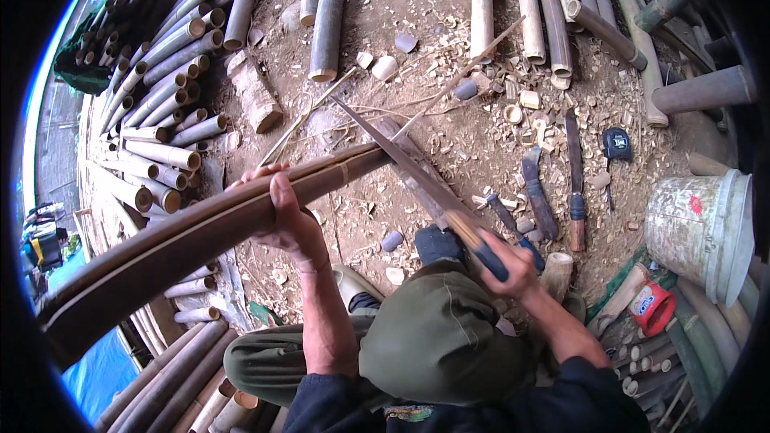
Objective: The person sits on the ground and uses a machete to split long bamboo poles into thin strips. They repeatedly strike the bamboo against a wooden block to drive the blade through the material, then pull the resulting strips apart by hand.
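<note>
My left hand is wrapped round a long dark split bamboo length, thumb on top. A lengthwise gap runs along the bamboo, which slants from the lower left to the middle. My right hand grips a long tapered blade tool by its wood-and-dark handle. The blade points up and left and crosses the bamboo's far end; whether it is toothed I cannot tell. Under the blade lies a long piece of wood, partly hidden. A thin pale strip sticks out beyond the bamboo's end.
Cut bamboo poles are stacked at left; more poles lie at far right. Right of my hand, a curved knife, a long knife and a tape measure lie among shavings. A white bucket and a red container stand at right.
</note>
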Tool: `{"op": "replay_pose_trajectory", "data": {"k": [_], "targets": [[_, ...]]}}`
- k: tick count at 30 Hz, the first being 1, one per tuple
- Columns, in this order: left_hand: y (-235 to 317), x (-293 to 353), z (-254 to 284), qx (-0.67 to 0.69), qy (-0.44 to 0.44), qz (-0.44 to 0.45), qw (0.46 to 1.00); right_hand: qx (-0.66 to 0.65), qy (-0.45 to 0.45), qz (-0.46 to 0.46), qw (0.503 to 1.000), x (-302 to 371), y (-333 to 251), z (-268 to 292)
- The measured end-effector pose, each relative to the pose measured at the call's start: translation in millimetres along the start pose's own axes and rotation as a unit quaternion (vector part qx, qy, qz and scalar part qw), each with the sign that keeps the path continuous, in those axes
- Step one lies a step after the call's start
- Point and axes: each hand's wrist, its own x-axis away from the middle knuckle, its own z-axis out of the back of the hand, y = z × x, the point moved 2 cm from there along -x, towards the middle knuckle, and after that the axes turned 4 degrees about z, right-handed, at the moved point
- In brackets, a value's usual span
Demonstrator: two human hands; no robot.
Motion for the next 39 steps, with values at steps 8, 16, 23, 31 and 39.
{"op": "replay_pose_trajectory", "data": {"k": [8, 16, 23, 31, 39], "targets": [[0, 0, 4, -0.008, -0.018, -0.003, 1.000, 0.003, 0.024, 0.046, 0.999, 45, 5, 19], [2, -6, 17, -0.069, 0.011, 0.005, 0.998, -0.044, 0.169, 0.082, 0.981, -29, -8, -4], [49, -54, 53, 0.100, -0.015, 0.070, 0.992, 0.205, 0.283, -0.084, 0.933, 128, 8, 111], [157, -64, -3, 0.285, -0.089, 0.103, 0.949, 0.351, 0.110, -0.296, 0.881, 285, 119, 134], [195, -29, -45, 0.268, -0.145, 0.153, 0.940, 0.138, 0.199, 0.084, 0.967, 51, -58, 126]]}}
